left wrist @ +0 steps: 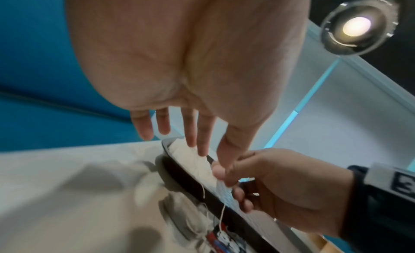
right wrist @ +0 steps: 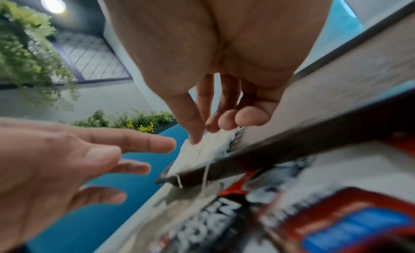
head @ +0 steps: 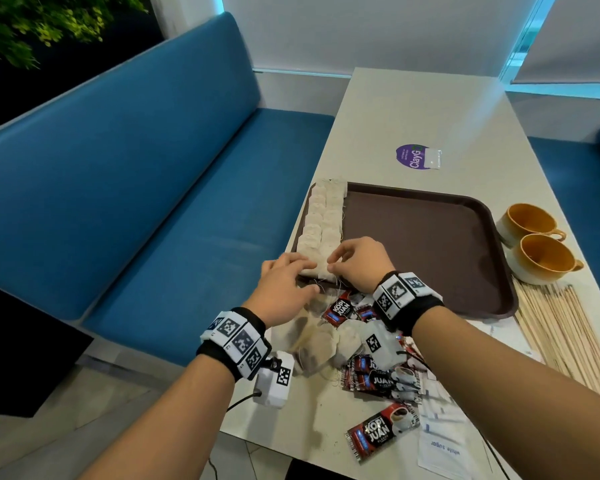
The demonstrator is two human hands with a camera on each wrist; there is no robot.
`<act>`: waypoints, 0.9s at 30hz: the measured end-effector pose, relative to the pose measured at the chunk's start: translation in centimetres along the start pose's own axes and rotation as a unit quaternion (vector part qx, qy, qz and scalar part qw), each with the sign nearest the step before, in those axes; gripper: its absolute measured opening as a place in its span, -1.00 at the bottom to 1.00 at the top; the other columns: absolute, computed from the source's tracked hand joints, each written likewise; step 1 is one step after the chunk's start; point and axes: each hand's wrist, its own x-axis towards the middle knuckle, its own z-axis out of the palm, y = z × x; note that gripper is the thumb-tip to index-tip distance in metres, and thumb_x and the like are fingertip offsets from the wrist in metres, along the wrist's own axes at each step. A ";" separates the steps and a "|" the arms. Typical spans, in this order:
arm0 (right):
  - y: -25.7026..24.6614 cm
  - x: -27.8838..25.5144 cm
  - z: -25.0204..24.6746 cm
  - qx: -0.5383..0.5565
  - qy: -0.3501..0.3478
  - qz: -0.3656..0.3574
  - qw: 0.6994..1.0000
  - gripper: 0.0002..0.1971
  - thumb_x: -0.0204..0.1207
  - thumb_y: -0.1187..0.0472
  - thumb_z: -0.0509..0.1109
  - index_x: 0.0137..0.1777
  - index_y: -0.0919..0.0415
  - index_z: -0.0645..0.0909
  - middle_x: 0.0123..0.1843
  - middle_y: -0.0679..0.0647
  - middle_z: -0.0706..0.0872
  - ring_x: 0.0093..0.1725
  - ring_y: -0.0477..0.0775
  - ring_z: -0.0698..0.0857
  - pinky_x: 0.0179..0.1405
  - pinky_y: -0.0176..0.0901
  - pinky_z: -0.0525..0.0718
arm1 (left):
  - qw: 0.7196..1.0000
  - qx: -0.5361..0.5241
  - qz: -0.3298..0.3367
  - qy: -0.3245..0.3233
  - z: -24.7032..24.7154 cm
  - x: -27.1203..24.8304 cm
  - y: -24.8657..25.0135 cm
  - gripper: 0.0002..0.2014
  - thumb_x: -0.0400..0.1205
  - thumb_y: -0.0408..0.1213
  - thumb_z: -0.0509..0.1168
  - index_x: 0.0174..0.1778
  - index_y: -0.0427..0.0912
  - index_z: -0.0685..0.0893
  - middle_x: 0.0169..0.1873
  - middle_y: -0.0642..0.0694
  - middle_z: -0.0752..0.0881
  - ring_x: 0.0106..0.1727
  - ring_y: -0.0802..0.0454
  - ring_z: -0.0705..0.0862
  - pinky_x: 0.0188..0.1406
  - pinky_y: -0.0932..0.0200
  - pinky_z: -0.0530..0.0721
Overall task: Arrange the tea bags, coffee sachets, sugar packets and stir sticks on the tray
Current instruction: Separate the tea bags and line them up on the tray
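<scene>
At the near-left corner of the tray (head: 430,244), just left of centre in the head view, I'm laying another tea bag (head: 321,268) at the end of the double row. My right hand (head: 357,261) pinches its edge, while my left hand (head: 284,289) is spread loose beside it, holding nothing. The bag lies flat, its long axis across the row and its string trailing over the rim toward me, so next I reckon I let go and tuck that in.

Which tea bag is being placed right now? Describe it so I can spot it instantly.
Start at the brown plastic tray and follow the double row of white paper tea bags along its left edge to the near corner. The last tea bag there is the only one both hands touch.
</scene>
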 end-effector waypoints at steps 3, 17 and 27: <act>1.0 -0.6 0.2 -0.016 -0.031 0.000 0.999 -0.90 0.44 0.11 0.68 -0.16 0.01 0.81 -0.23 -0.08 0.76 -0.25 -0.06 0.76 -0.35 -0.28 0.70 | 0.994 0.083 -0.006 -0.073 0.0 0.5 -0.4 -0.41 0.69 0.09 0.32 0.66 0.12 0.41 0.70 0.22 0.26 0.74 -0.08 -0.06 0.72 -0.21 0.07; 0.7 0.8 0.4 -0.022 -0.028 0.011 0.999 -0.82 0.40 0.00 0.70 -0.04 -0.03 0.83 -0.12 -0.09 0.77 -0.09 -0.06 0.77 0.00 -0.11 0.80 | 0.982 0.134 -0.032 -0.132 -1.3 0.3 2.1 -0.41 0.78 0.03 0.22 0.74 0.06 0.27 0.81 -0.06 -0.04 0.79 -0.07 -0.24 0.71 -0.03 -0.25; 0.2 1.8 0.4 -0.036 -0.019 0.020 0.999 -0.83 0.45 0.02 0.67 0.01 -0.04 0.83 -0.04 -0.09 0.78 -0.03 -0.08 0.76 0.08 -0.11 0.79 | 0.984 0.124 -0.014 -0.128 -1.6 1.9 1.8 -0.45 0.76 -0.01 0.26 0.67 -0.02 0.36 0.80 -0.11 0.03 0.79 0.06 -0.18 0.74 0.01 -0.29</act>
